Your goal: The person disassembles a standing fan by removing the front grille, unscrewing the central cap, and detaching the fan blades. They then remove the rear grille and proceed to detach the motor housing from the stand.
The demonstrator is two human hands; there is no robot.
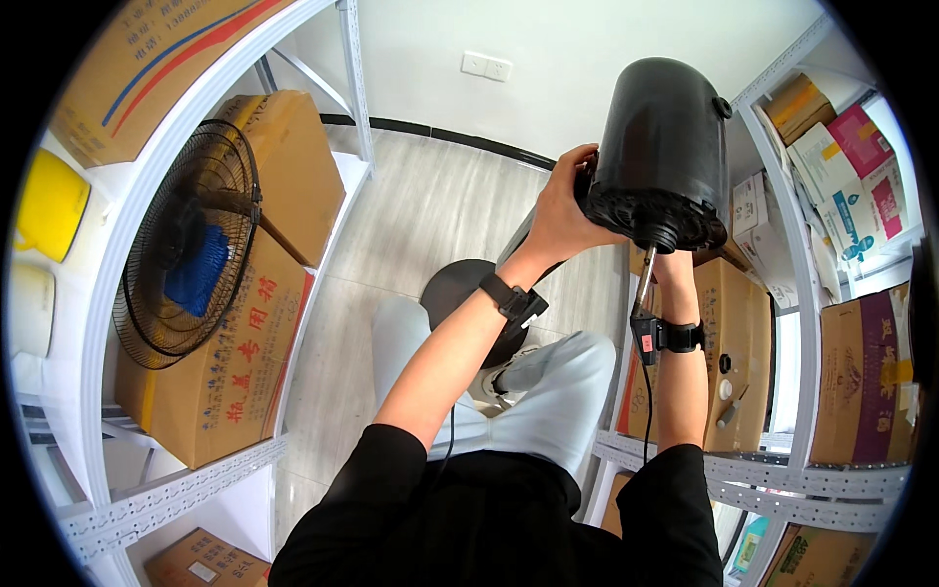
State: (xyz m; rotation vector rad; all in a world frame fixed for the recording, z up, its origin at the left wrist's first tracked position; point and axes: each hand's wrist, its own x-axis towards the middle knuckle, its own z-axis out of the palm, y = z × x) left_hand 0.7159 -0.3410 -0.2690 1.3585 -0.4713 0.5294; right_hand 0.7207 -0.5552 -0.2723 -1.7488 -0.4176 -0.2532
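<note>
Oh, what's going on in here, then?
A person is handling a black motor housing, apparently part of a standing fan. The left hand holds it by its left side, while the right hand is beneath it, mostly hidden. A bare metal shaft sticks out of its near end. A round black base rests on the floor. On the shelf to the left, a black wire grille stands beside cardboard boxes.

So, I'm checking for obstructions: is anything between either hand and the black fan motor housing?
Nothing visible stands between the left hand and the fan motor housing; they meet at its lower left edge. The right hand is mostly hidden beneath it, so I cannot tell there.
</note>
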